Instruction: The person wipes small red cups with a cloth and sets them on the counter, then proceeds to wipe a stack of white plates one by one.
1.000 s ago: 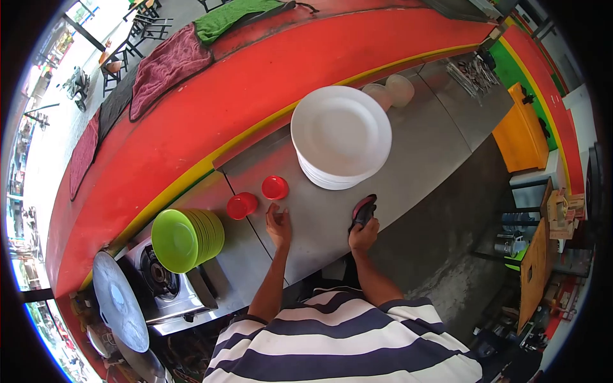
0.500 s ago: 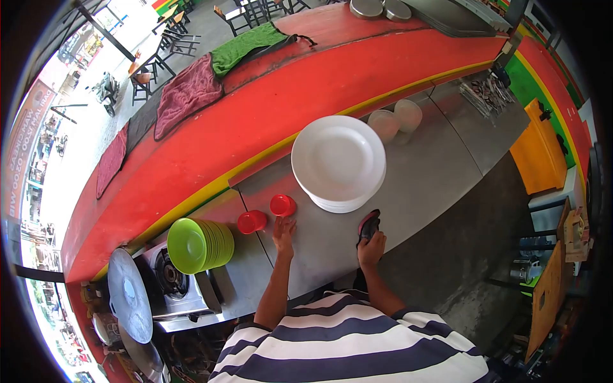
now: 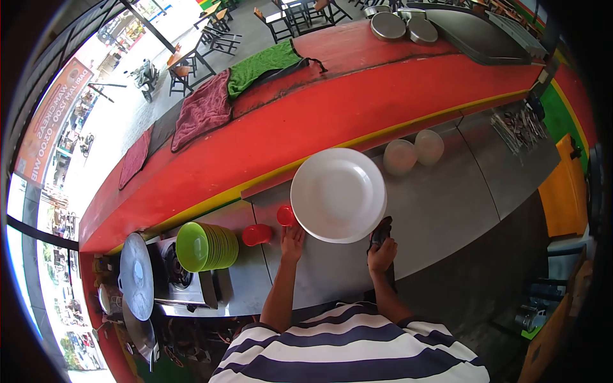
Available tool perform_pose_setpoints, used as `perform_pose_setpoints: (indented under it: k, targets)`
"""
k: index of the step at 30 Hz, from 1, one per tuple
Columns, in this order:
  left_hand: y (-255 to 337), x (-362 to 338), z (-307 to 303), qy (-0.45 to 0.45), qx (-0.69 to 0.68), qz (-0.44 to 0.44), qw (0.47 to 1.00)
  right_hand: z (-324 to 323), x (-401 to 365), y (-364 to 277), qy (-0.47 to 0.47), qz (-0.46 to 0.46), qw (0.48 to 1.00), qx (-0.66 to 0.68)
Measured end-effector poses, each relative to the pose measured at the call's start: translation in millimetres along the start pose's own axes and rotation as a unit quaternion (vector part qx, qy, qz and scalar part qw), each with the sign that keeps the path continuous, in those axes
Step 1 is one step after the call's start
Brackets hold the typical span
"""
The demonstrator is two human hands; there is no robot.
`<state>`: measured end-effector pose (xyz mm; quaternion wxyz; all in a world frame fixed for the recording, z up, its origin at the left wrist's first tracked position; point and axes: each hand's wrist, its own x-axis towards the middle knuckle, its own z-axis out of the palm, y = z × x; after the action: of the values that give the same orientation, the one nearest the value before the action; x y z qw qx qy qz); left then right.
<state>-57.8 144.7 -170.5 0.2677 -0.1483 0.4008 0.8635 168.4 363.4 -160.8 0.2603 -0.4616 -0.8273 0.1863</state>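
My left hand [image 3: 293, 243] lies with its fingers stretched out, fingertips right at a small red cup [image 3: 285, 216]. A second red cup [image 3: 257, 235] stands just left of it. In my right hand [image 3: 382, 255] is a dark, crumpled cloth-like thing [image 3: 380, 231] with a reddish edge, gripped near the lower right of the white plates. The stack of white plates [image 3: 338, 195] stands on the metal counter [image 3: 434, 210] in front of both hands; its lower plates are mostly hidden under the top one.
Green bowls [image 3: 205, 246] are stacked beside a gas stove [image 3: 177, 268] on the left. Two translucent bowls [image 3: 400, 157] and a pile of cutlery [image 3: 520, 126] lie to the right. A red ledge [image 3: 357, 96] with draped cloths [image 3: 203, 108] runs along the back.
The view has shifted, so the counter's things appear lower. My left hand stays by the red cups, now closer to the plates; my right hand still grips the dark thing beside the stack.
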Motion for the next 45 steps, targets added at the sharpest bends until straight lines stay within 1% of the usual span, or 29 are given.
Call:
perform_pose_setpoints:
  k: [1,4,6,7,10,12,13,15,18,20,23,27,30,33,35,38,39,42,43,45]
  targets:
    - [-3,11,-2,-0.011,-0.008,0.004,1.000,1,5,1,-0.007,-0.007,1.000,0.000]
    - [-12,37,-5,-0.011,0.050,0.046,0.998,2,24,-2,-0.034,-0.011,0.999,0.006]
    - [-15,47,-6,-0.021,0.075,0.057,0.995,5,33,-4,-0.044,-0.013,0.999,0.008]
    - [-17,45,-8,-0.023,0.087,0.060,0.994,8,35,-4,-0.044,-0.017,0.999,0.006]
    - [-25,30,-13,0.018,0.053,0.024,0.998,7,33,-3,-0.055,-0.010,0.998,0.001]
    - [-35,3,-32,0.018,0.132,0.064,0.989,10,40,-6,-0.047,-0.007,0.999,0.007]
    - [-41,-6,-48,0.038,-0.116,0.033,0.992,13,39,-4,-0.038,-0.008,0.999,0.013]
    - [-37,-43,-39,0.201,-0.046,0.120,0.971,16,37,-5,-0.028,-0.007,0.999,0.017]
    - [-11,-74,-66,0.174,-0.134,0.136,0.966,18,37,-7,-0.030,-0.004,1.000,0.004]
    - [20,-84,-63,0.161,-0.106,0.122,0.974,22,33,-1,-0.042,0.003,0.999,-0.015]
    - [61,-68,-65,0.135,-0.065,0.095,0.984,20,33,-7,-0.021,-0.015,1.000,0.002]
    - [86,-44,-55,0.116,-0.050,0.092,0.988,18,31,-10,-0.026,-0.001,1.000,-0.006]
    - [92,-25,-51,0.126,-0.058,0.082,0.987,15,28,-9,-0.021,-0.007,1.000,0.005]
    - [93,-10,-48,0.066,-0.028,0.110,0.991,18,25,2,-0.034,-0.006,0.999,0.007]
    - [98,4,-49,0.042,-0.006,0.089,0.995,15,24,3,-0.048,-0.005,0.999,0.016]
    - [107,9,-42,0.048,-0.007,0.063,0.997,1,17,-1,-0.031,-0.063,0.997,0.035]
    - [102,9,-35,0.050,-0.011,0.046,0.998,0,5,8,-0.033,-0.074,0.997,0.000]
    - [87,-2,-35,0.030,-0.078,0.037,0.996,-14,-19,11,-0.053,-0.094,0.993,-0.050]
    - [74,-4,-44,0.042,-0.101,0.007,0.994,-16,-28,15,-0.055,-0.098,0.992,-0.063]
    - [40,-3,-66,0.068,-0.144,-0.053,0.986,-23,-45,15,-0.056,-0.077,0.994,-0.055]
